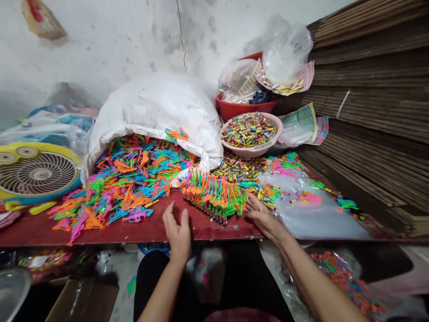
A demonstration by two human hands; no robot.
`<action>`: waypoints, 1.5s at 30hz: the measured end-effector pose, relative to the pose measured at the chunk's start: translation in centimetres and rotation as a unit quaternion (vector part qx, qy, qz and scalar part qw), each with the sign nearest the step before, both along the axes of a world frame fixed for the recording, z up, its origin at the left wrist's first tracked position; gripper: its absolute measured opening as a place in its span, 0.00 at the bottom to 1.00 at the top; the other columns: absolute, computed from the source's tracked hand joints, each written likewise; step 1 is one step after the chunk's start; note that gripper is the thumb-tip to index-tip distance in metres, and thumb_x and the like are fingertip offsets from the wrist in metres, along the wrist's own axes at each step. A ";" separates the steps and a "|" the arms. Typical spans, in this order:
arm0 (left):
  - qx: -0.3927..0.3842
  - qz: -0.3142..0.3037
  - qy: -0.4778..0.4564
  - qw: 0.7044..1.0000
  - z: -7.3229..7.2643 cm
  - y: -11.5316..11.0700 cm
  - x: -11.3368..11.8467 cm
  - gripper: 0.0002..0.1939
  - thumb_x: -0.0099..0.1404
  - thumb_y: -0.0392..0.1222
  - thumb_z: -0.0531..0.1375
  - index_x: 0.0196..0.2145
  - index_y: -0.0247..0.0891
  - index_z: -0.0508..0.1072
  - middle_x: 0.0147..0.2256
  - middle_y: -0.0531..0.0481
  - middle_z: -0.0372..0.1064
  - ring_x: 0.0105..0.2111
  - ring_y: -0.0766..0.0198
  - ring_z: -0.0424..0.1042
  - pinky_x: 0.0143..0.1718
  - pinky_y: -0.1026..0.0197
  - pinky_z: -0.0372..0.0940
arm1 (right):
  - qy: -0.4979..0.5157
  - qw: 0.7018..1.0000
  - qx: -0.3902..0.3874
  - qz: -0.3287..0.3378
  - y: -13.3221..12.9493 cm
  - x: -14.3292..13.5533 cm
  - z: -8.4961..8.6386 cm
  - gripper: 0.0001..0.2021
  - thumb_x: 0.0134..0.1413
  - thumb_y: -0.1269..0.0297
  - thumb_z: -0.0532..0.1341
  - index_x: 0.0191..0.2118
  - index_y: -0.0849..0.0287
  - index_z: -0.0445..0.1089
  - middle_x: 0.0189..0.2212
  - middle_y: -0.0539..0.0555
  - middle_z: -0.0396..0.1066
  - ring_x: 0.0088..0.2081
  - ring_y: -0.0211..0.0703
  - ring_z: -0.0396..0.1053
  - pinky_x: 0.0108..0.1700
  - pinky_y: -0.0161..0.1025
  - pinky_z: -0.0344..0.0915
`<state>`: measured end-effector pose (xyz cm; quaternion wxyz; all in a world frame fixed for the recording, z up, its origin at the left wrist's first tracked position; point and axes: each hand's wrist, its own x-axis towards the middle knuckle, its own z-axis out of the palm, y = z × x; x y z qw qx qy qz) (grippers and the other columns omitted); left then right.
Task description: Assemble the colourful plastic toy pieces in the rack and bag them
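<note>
A row of small colourful plastic toy guns (214, 195) stands packed together on the red table in front of me. My left hand (177, 230) is just left of the row and apart from it, thumb and fingers spread, holding nothing. At the row's right end is my right hand (263, 217), its fingers stretched out flat beside the green and orange pieces. Whether its fingertips touch them I cannot tell. A heap of loose orange, blue, green and pink toy guns (134, 172) spills out of a white sack (161, 105) behind my left hand.
A pink bowl (251, 151) holds many small coloured tubes, with more tubes (237, 166) strewn below it. Clear plastic bags (318, 219) lie at the right. A yellow fan (40, 174) stands at the left, a red basin (250, 107) behind, stacked cardboard (372, 112) at far right.
</note>
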<state>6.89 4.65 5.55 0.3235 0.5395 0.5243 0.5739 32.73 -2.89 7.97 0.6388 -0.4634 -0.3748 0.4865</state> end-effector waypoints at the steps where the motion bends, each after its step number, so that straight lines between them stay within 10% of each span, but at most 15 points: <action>1: -0.009 -0.010 -0.004 1.000 0.2 1.8 -0.5 0.31 0.68 0.57 0.56 0.62 0.38 0.61 0.63 0.37 0.57 0.64 0.51 0.57 0.67 0.48 0.51 | 0.008 1.000 0.001 -0.002 -0.1 -0.6 0.1 0.38 0.36 0.74 0.61 0.59 0.44 0.67 0.65 0.48 0.61 0.68 0.49 0.53 0.70 0.55 0.46; 8: -0.046 -0.144 -0.032 0.988 -0.5 6.9 0.2 0.31 0.71 0.60 0.49 0.64 0.40 0.62 0.67 0.43 0.55 0.68 0.55 0.53 0.69 0.50 0.47 | 0.031 0.995 0.058 -0.071 0.6 -3.9 0.4 0.32 0.46 0.71 0.60 0.60 0.45 0.67 0.64 0.46 0.63 0.67 0.47 0.55 0.68 0.50 0.51; 14: -0.008 -0.104 0.006 0.994 -1.6 5.7 0.2 0.30 0.67 0.54 0.58 0.63 0.39 0.62 0.60 0.40 0.65 0.59 0.53 0.66 0.64 0.47 0.57 | 0.048 0.989 0.041 -0.132 3.0 -3.2 -0.4 0.12 0.50 0.60 0.64 0.43 0.51 0.75 0.50 0.49 0.76 0.57 0.49 0.67 0.60 0.48 0.61; 24: -0.016 -0.062 0.015 0.998 -1.8 1.3 -1.0 0.28 0.61 0.56 0.63 0.54 0.37 0.70 0.46 0.43 0.74 0.43 0.57 0.74 0.49 0.53 0.68 | 0.114 0.982 0.023 -0.151 4.8 -1.1 -1.7 0.09 0.46 0.56 0.67 0.33 0.51 0.70 0.31 0.44 0.75 0.39 0.39 0.72 0.53 0.42 0.65; 32: -0.011 -0.089 0.054 0.994 -1.9 0.2 -1.1 0.27 0.59 0.57 0.64 0.52 0.39 0.71 0.43 0.45 0.74 0.43 0.55 0.73 0.50 0.53 0.68 | 0.058 0.983 0.003 -0.173 4.7 -2.1 -2.2 0.26 0.52 0.35 0.60 0.49 0.47 0.71 0.51 0.53 0.74 0.58 0.51 0.67 0.62 0.52 0.61; 45: 0.003 -0.075 0.087 0.993 -1.7 0.2 -1.0 0.21 0.61 0.53 0.63 0.49 0.41 0.74 0.42 0.45 0.74 0.45 0.54 0.72 0.51 0.51 0.67 | -0.168 0.968 0.021 -0.183 4.3 -2.5 -2.5 0.30 0.57 0.35 0.56 0.55 0.50 0.72 0.58 0.53 0.70 0.64 0.51 0.60 0.70 0.51 0.46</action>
